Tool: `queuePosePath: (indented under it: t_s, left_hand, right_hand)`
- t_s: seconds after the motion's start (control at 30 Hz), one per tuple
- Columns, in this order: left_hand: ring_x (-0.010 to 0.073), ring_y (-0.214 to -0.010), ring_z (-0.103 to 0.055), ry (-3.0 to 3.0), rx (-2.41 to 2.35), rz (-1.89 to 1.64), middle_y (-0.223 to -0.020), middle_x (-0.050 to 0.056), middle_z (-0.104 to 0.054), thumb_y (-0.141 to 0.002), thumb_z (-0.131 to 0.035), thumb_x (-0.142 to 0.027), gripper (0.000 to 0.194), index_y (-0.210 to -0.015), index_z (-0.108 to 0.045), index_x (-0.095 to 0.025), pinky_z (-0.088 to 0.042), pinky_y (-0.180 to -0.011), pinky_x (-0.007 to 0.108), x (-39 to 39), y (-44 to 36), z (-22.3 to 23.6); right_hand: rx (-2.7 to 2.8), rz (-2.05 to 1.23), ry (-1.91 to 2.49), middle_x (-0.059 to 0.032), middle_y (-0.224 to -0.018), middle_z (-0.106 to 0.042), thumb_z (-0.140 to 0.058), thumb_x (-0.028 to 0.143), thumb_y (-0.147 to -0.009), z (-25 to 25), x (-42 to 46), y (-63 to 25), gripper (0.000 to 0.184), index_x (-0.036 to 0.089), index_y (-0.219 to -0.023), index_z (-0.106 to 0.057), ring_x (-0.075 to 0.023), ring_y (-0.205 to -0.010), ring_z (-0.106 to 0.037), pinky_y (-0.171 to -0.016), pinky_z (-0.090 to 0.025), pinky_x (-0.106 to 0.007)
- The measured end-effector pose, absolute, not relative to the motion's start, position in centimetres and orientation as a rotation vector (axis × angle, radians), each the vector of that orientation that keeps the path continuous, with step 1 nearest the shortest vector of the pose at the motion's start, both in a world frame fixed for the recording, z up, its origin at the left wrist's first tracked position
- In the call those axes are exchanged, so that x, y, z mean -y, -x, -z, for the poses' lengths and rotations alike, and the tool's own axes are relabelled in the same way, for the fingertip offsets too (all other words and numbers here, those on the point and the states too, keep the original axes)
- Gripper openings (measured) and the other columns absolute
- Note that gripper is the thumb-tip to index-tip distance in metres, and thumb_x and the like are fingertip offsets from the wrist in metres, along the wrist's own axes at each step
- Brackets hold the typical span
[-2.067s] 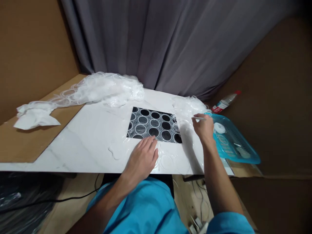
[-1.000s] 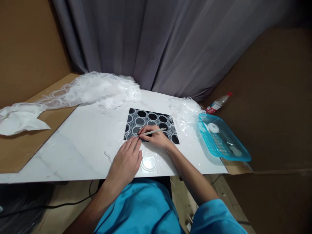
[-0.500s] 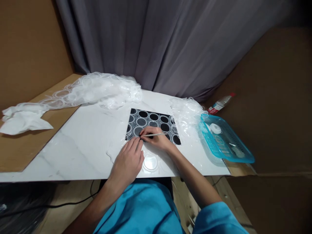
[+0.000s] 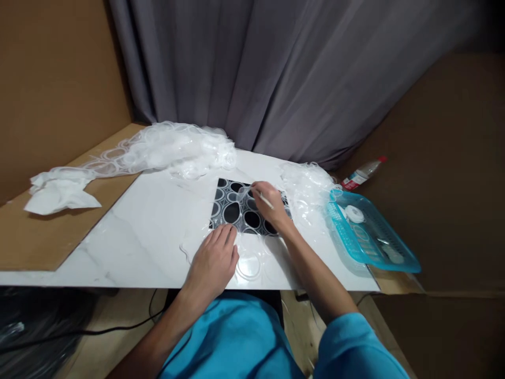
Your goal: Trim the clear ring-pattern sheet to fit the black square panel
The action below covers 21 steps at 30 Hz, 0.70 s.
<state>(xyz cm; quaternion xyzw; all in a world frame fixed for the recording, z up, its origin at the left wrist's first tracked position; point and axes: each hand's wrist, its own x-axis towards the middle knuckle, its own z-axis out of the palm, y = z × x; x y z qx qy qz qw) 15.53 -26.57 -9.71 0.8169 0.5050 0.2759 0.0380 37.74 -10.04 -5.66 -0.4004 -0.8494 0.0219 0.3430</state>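
Note:
My right hand (image 4: 272,206) is closed around a thin white pen-like tool (image 4: 265,200); its tip is too small to make out. Between its fingertips and the table stretches a clear plastic film (image 4: 249,266) printed with white rings, its far part pulled up. Under the film lies a black sheet (image 4: 252,219), whose dark surface shows through the rings. My left hand (image 4: 215,258) rests flat on the film at the sheet's near left edge, fingers stretched out side by side. A curled thin strip (image 4: 184,253) lies left of that hand.
A long heap of ringed clear film (image 4: 177,150) lies at the back left, beside crumpled white paper (image 4: 61,192). Another film pile (image 4: 310,187) sits right of the sheet. A blue plastic basket (image 4: 351,247) holds a white roll (image 4: 354,213); a red-capped bottle (image 4: 363,173) stands behind.
My right hand has moved from beside my left fingertips to the far right, lifting part of the film off the black sheet. My left hand stays pressed near the sheet's edge.

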Motion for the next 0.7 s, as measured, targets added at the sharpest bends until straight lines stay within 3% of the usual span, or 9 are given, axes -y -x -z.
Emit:
queuePosePath:
  t_s: [0.23, 0.37, 0.47, 0.57, 0.7]
  left_hand:
    - [0.0329, -0.149, -0.058, -2.517, -1.534, -0.863, -0.157, 0.017, -0.064, -0.112, -0.047, -0.022, 0.047, -0.157, -0.052, -0.014, -0.048, -0.127, 0.053, 27.1, -15.2, 9.8]
    - [0.0328, -0.144, -0.062, -2.452, -1.621, -0.939, -0.155, 0.016, -0.066, -0.113, -0.047, -0.026, 0.045, -0.157, -0.054, -0.017, -0.05, -0.124, 0.055, 27.1, -13.7, 9.3]
    - [0.0343, -0.142, -0.063, -2.427, -1.724, -0.954, -0.154, 0.017, -0.067, -0.113, -0.047, -0.028, 0.045, -0.156, -0.055, -0.018, -0.052, -0.12, 0.057, 26.6, -11.8, 9.4]
    - [0.0346, -0.143, -0.063, -2.457, -1.782, -0.924, -0.154, 0.018, -0.067, -0.113, -0.046, -0.028, 0.044, -0.155, -0.056, -0.018, -0.051, -0.121, 0.057, 26.2, -10.1, 10.0]
    - [0.0347, -0.149, -0.059, -2.508, -1.796, -0.819, -0.157, 0.018, -0.065, -0.114, -0.044, -0.027, 0.047, -0.158, -0.054, -0.015, -0.049, -0.124, 0.055, 26.2, -9.4, 10.4]
  right_hand:
    - [1.768, 0.355, 1.574, -0.0133, -0.1, -0.08, -0.059, 0.024, -0.099, 0.6, 9.3, -47.6, 0.018, 0.021, -0.097, -0.076, -0.0297, -0.091, -0.073, -0.09, -0.055, -0.043]
    - [1.756, 0.401, 2.057, -0.0179, -0.088, -0.078, -0.073, 0.019, -0.084, -0.2, 11.4, -50.1, 0.002, 0.02, -0.082, -0.074, -0.035, -0.09, -0.075, -0.085, -0.054, -0.045]
    - [1.839, 0.129, 1.991, -0.0143, -0.079, -0.077, -0.078, 0.019, -0.08, 0.7, 12.0, -48.0, 0.005, 0.021, -0.077, -0.074, -0.0326, -0.084, -0.076, -0.079, -0.054, -0.041]
    - [2.014, -0.214, 1.672, -0.0064, -0.077, -0.078, -0.077, 0.032, -0.09, 1.9, 12.0, -43.0, 0.013, 0.023, -0.081, -0.079, -0.0247, -0.075, -0.074, -0.069, -0.054, -0.034]
    - [2.133, -0.844, 1.104, -0.0062, -0.096, -0.084, -0.076, 0.039, -0.099, 2.7, 11.9, -35.4, 0.018, 0.024, -0.097, -0.085, -0.0219, -0.085, -0.076, -0.073, -0.058, -0.033]
